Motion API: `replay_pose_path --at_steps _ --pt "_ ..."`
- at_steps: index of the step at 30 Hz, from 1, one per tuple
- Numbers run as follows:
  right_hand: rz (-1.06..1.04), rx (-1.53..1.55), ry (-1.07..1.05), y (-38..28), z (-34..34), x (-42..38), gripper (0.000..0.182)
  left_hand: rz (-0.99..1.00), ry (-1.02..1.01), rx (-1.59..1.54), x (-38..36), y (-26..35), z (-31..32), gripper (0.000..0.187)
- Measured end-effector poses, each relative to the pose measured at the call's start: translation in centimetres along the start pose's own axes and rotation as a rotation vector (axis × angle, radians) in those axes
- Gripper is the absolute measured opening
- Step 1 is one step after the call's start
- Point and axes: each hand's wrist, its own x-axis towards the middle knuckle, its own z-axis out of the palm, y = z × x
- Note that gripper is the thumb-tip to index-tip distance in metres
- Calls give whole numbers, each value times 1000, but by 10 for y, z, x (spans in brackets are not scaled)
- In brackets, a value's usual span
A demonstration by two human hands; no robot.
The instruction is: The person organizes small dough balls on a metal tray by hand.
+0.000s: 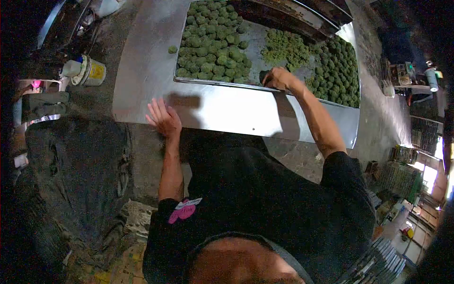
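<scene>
A shallow metal tray (pixel 213 83) lies on the shiny metal table (pixel 146 61). Green dough-like balls (pixel 213 45) are packed in its left part, and more green balls (pixel 336 71) crowd the right end. Between them lies a loose, crumbly green mass (pixel 286 47). At the tray's front edge, below the crumbly mass, my right hand (pixel 279 79) has its fingers closed around a small dark thing; I cannot tell what it is. My left hand (pixel 164 118) is open, fingers spread, at the table's front edge and holds nothing.
One stray green ball (pixel 172 49) sits on the table left of the tray. Dark metal equipment (pixel 302 16) stands over the tray's far side. A yellow-labelled bucket (pixel 90 71) is at the left, above a dark draped cover (pixel 78 175). Crates (pixel 402 180) stand at the far right.
</scene>
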Motion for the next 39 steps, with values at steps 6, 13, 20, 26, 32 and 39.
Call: replay_pose_path --at_steps 6,13,20,26,32,39 --pt "50 -396 15 56 -18 -36 19 -36 20 23 0 4 7 44" --pt "100 1 134 23 -28 -75 16 -38 38 61 0 7 8 47" --pt "410 1427 768 14 -39 -93 33 -58 -23 64 0 11 2 46" --pt "546 304 977 31 -18 -56 52 -38 -40 82 -3 4 5 46" --pt "456 -54 856 8 -24 -68 41 -85 -62 76 0 10 3 46" --pt "379 -297 726 29 -22 -71 21 -48 -12 65 0 11 0 47"
